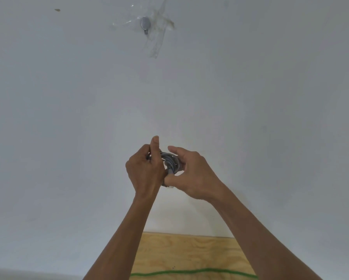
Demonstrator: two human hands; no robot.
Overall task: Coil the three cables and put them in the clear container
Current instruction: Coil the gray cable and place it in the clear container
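A grey cable [170,161] wound into a small coil is held up in front of a white wall, between both hands. My left hand [144,168] grips the coil's left side with fingers curled round the loops and the thumb pointing up. My right hand [191,170] holds the right side, fingers curved over the top and the thumb pressing near a grey connector at the coil's bottom. A green cable [193,272] lies stretched across the wooden table [189,251] at the bottom. The clear container is not in view.
A white wall [68,118] fills most of the view. High on it a metal hook [145,24] sits under strips of clear tape. A small brown mark [57,10] is at the upper left.
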